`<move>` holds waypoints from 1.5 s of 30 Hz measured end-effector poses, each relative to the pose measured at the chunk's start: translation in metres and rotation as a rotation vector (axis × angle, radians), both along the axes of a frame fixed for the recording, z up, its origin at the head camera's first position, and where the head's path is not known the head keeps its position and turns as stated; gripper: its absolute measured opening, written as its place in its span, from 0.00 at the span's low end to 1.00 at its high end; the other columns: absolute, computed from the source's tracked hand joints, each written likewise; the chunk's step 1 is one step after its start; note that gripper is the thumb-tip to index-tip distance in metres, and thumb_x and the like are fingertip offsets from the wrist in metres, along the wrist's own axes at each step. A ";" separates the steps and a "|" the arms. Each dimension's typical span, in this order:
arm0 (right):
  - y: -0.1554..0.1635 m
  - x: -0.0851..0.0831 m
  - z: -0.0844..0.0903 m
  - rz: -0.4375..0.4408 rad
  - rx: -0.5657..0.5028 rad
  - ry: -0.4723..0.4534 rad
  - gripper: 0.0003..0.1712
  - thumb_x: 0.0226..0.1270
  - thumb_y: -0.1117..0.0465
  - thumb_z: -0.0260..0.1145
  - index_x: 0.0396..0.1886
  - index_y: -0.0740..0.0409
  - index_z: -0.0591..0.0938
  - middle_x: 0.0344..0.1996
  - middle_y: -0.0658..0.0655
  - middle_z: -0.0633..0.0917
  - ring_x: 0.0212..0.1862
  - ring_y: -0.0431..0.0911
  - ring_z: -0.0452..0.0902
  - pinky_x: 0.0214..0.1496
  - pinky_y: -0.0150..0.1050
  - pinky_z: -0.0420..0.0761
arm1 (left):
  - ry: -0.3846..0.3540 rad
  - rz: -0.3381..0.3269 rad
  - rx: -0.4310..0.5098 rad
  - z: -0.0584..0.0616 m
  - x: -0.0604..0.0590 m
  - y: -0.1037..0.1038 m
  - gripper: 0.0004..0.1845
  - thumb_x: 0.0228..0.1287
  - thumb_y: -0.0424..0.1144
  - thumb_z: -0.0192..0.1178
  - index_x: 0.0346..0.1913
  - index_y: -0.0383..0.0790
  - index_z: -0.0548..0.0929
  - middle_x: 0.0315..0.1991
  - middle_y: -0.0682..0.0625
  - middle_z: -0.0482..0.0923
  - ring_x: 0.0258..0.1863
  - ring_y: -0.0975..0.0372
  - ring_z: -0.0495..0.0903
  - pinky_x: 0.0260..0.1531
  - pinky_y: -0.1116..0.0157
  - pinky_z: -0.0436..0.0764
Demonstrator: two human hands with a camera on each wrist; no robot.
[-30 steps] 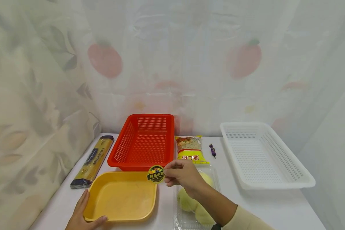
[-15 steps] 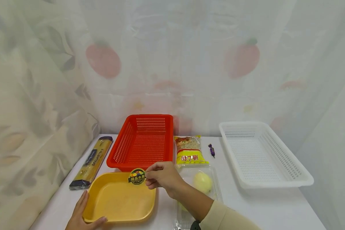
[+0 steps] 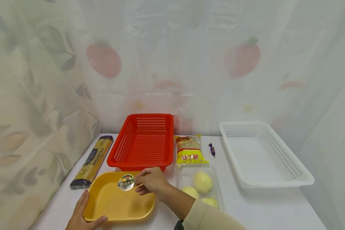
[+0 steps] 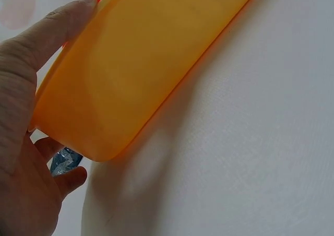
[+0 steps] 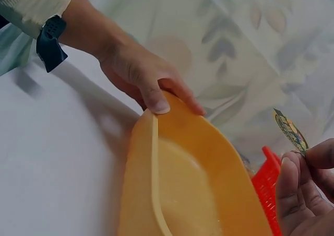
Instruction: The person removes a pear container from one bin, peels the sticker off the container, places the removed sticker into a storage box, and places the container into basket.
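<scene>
My right hand (image 3: 153, 182) pinches a round fruit sticker (image 3: 126, 182) with black, gold and printed fruit by its edge. It is above the yellow plastic basin (image 3: 119, 204); shiny glare covers part of the print in the head view. In the right wrist view the sticker (image 5: 290, 130) appears nearly edge-on between thumb and fingers. My left hand (image 3: 80, 213) holds the basin's near left corner. The left wrist view shows the thumb along the rim and other fingers around the outside, partly hidden. The basin has nothing visible inside.
Behind the basin stands a red basket (image 3: 149, 147). Left lies a spaghetti pack (image 3: 93, 161). To the right are a pasta bag (image 3: 189, 150), a purple-wrapped candy (image 3: 212, 150), a clear box (image 3: 215, 179) with several pale yellow-green round fruits, and a white basket (image 3: 258, 153).
My right hand has moved left with the sticker, from beside the basin's right rim to above its inside. More of the fruit box shows now. The left hand stays on the basin.
</scene>
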State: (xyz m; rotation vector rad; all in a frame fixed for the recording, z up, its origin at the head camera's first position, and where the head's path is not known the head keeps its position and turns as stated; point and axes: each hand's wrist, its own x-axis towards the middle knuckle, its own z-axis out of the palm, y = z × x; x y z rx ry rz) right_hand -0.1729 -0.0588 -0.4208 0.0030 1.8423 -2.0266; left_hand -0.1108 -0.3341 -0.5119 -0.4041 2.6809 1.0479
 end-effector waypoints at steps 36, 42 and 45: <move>-0.069 0.000 -0.051 -0.137 0.124 -0.132 0.09 0.52 0.80 0.65 0.21 0.66 0.79 0.17 0.63 0.81 0.15 0.44 0.78 0.19 0.34 0.81 | 0.033 -0.024 0.002 0.001 0.002 -0.005 0.71 0.47 0.61 0.72 0.73 0.33 0.28 0.73 0.34 0.21 0.69 0.33 0.36 0.63 0.37 0.46; -0.070 0.001 -0.057 -0.148 0.131 -0.131 0.10 0.51 0.81 0.65 0.20 0.66 0.79 0.16 0.63 0.81 0.15 0.43 0.77 0.19 0.33 0.80 | 0.016 -0.017 0.015 0.001 0.000 -0.004 0.71 0.48 0.61 0.71 0.73 0.34 0.27 0.73 0.35 0.20 0.69 0.34 0.35 0.63 0.38 0.45; -0.072 0.000 -0.060 -0.149 0.164 -0.132 0.10 0.51 0.80 0.66 0.20 0.64 0.78 0.15 0.62 0.81 0.14 0.43 0.77 0.18 0.33 0.80 | 0.026 -0.028 0.014 0.001 0.001 -0.003 0.70 0.48 0.59 0.72 0.73 0.34 0.27 0.74 0.35 0.21 0.70 0.34 0.35 0.64 0.38 0.44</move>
